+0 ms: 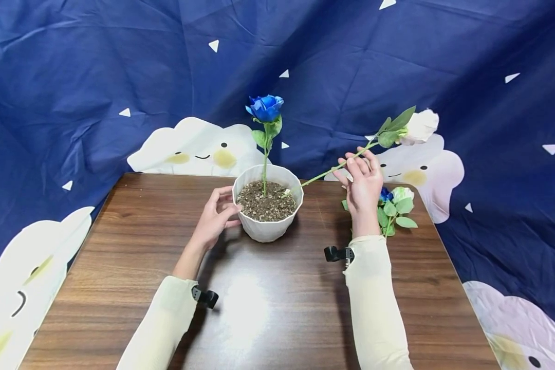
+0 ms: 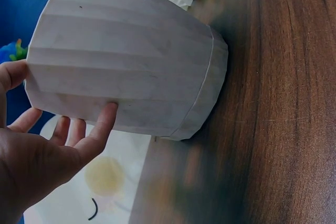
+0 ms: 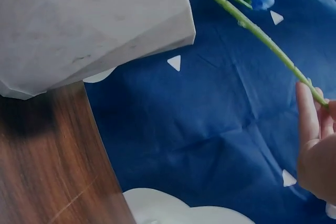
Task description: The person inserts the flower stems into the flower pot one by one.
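A white faceted flower pot (image 1: 265, 230) filled with dark soil (image 1: 269, 206) stands on the table. My left hand (image 1: 215, 218) holds its left side, thumb at the rim and fingers spread along the wall, as the left wrist view shows with the hand (image 2: 47, 153) against the pot (image 2: 121, 61). One blue rose (image 1: 265, 109) stands upright in the soil. My right hand (image 1: 364, 187) pinches the green stem (image 3: 268, 40) of a white rose (image 1: 420, 127). This stem is tilted, its bloom up to the right, its lower end inside the pot's right rim; whether it enters the soil I cannot tell.
More roses, one white (image 1: 402, 194) and one blue (image 1: 386, 195), lie at the table's right, partly behind my right forearm. The brown wooden table (image 1: 277, 308) ends just behind the pot. A dark blue cloth (image 1: 166, 67) with clouds and triangles hangs beyond.
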Demonstrator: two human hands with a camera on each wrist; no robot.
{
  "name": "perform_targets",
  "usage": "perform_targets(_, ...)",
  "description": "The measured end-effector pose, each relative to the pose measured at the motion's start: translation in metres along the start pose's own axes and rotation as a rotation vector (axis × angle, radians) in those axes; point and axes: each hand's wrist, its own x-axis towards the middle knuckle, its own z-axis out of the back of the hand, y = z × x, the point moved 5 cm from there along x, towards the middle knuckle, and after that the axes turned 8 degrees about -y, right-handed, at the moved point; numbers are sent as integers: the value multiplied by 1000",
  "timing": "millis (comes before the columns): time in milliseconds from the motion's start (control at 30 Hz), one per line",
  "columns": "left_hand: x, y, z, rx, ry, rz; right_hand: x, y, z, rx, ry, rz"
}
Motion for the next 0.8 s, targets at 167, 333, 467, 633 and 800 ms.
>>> perform_targets(167,0,0,0,-4,1,-3,-2,2,-14,-110,47,99)
perform_targets(333,0,1,0,-8,1,-4,-7,1,-28,-171,88,169)
perform_targets(467,0,0,0,-4,5,-7,-10,-5,-37,-214,124,183)
perform_targets(633,0,0,0,-2,4,-6,-13,-14,-44,-255,148,189)
perform_targets(800,0,1,0,3,3,-5,-16,-20,-48,-299,154,203)
